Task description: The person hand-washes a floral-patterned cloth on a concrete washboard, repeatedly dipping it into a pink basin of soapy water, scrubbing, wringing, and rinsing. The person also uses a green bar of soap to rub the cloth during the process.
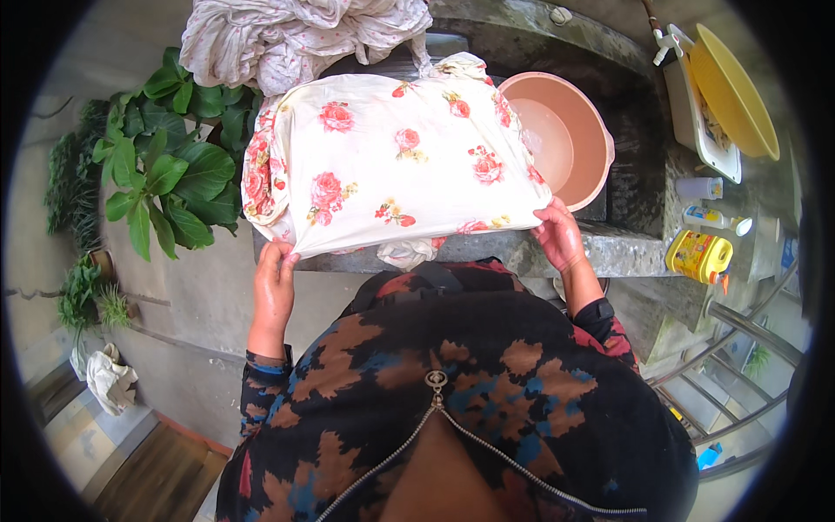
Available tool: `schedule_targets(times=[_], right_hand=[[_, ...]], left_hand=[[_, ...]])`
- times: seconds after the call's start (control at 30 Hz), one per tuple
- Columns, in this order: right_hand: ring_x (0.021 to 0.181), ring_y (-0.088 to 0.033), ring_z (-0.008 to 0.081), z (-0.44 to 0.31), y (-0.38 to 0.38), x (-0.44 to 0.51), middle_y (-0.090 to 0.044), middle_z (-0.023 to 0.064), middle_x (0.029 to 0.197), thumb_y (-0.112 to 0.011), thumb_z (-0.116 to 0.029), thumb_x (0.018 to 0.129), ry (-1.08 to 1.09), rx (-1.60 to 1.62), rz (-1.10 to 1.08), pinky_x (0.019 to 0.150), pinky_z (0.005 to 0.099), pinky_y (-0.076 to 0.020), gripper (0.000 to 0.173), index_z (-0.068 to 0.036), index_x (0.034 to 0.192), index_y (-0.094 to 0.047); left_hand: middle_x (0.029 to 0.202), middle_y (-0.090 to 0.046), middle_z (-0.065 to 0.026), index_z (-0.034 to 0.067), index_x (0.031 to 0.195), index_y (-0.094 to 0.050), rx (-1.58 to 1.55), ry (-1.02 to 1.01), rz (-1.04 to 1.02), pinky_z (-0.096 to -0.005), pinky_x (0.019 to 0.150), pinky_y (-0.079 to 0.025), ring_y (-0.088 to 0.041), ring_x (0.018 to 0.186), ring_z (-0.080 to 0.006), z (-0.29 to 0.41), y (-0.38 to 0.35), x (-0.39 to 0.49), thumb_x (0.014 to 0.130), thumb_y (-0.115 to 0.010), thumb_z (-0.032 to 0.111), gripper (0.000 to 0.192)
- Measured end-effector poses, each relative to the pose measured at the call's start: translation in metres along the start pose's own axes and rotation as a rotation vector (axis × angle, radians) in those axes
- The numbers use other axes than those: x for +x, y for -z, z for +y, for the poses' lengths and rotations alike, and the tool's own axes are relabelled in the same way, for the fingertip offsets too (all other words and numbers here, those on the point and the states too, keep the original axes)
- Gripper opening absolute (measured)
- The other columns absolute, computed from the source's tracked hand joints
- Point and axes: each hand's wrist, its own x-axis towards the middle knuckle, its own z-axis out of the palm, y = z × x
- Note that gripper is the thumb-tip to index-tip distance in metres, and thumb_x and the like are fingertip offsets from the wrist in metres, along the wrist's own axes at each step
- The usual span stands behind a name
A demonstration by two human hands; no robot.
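A white cloth with red and pink roses is stretched out before me over the concrete ledge of a wash sink. My left hand pinches its near left corner between thumb and fingers. At the near right corner, my right hand grips the edge in the same way. Bunched folds of the floral cloth lie along its left side, and a crumpled bit hangs below the near edge. The cloth's right side overlaps the rim of a pink plastic basin that holds water.
A crumpled cloth with small dots lies at the far left, beside a leafy plant. To the right are a white tap, a yellow basin, plastic bottles, a yellow jug and a metal railing.
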Motion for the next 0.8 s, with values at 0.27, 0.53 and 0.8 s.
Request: schedule_targets(times=[0.27,0.53,0.8], right_hand=[[0.060,-0.048,0.0062,0.024,0.015,-0.008,-0.063,-0.0009,0.082,-0.072,-0.005,0.086,-0.084,-0.366,0.022,0.054,0.0214,-0.0381,0.017,-0.007,0.099,-0.061],[0.063,-0.048,0.0067,0.032,0.025,0.006,-0.060,-0.0032,0.081,-0.072,-0.005,0.081,-0.126,-0.698,-0.112,0.056,0.0229,-0.0379,0.020,-0.008,0.098,-0.061],[0.064,-0.050,0.0083,0.031,0.022,0.004,-0.059,-0.0025,0.080,-0.075,-0.009,0.079,-0.181,-0.804,-0.134,0.058,0.0239,-0.0406,0.024,-0.007,0.099,-0.063]], left_hand=[[0.095,-0.055,-0.0116,0.000,0.098,-0.056,0.019,-0.010,-0.006,-0.0303,0.086,-0.047,-0.057,0.089,-0.0248,0.021,0.008,-0.014,0.094,-0.063,-0.002,0.008],[0.094,-0.055,-0.0099,0.000,0.097,-0.055,0.009,-0.017,-0.023,-0.0296,0.084,-0.047,-0.056,0.088,-0.0232,0.050,0.035,-0.027,0.094,-0.063,-0.002,0.009],[0.093,-0.055,-0.0098,0.000,0.097,-0.056,0.031,0.017,-0.059,-0.0295,0.083,-0.047,-0.057,0.087,-0.0235,0.057,0.041,-0.040,0.094,-0.064,-0.001,0.009]])
